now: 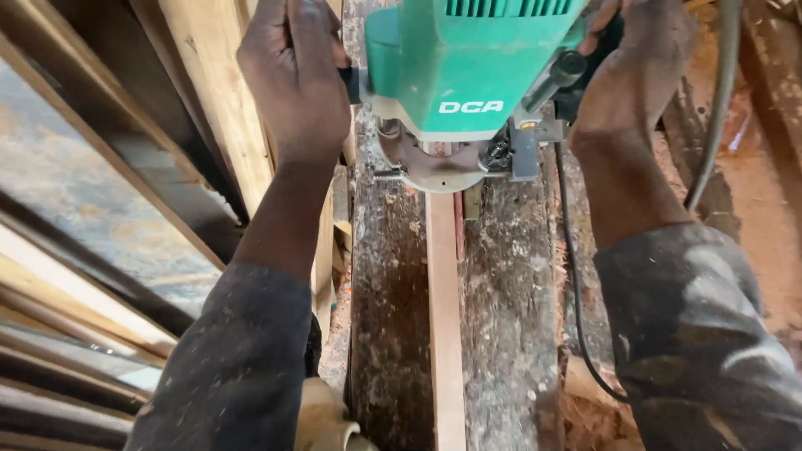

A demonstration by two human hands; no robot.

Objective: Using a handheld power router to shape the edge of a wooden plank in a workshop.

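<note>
1. Left hand (292,75), upper left of centre, is wrapped tight round the left side handle of the green router (472,63); the handle itself is hidden under the fingers.
2. Right hand (635,71), upper right, is clamped on the router's right handle beside a black knob (571,63).
3. Router sits between the two hands at top centre, with its round metal base (434,167) down on a narrow reddish wood strip (444,317).
4. Strip runs from under the base straight to the bottom edge, lying on a rough, dusty tabletop (510,317).
5. Black power cord (576,284) drops along the right forearm.
6. Stacked planks (92,250) fill the left side.
</note>
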